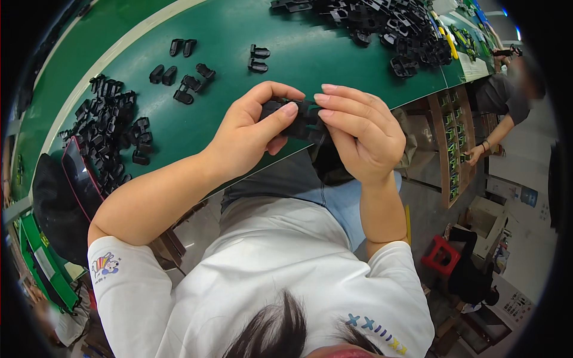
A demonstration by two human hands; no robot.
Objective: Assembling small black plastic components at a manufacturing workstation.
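Observation:
Both hands meet over the near edge of the green table, around a black moulded plastic part (307, 128). My left hand (248, 128) pinches its left side between thumb and fingers. On the other side, the fingertips of my right hand (364, 128) close against the part's right end; the thumb is mostly hidden. Fingers cover some of the part, so its full shape cannot be made out. Beyond my hands lie a pair of small black parts (258, 58) and several more black pieces (190, 86) in loose pairs.
A heap of black parts (110, 128) lies at the left of the green table (221, 36), beside a red-edged flat device (80, 170). Another heap (394, 27) is at the far right. A person (507, 98) reaches to a brown rack (452, 143); a red stool (441, 255) stands lower right.

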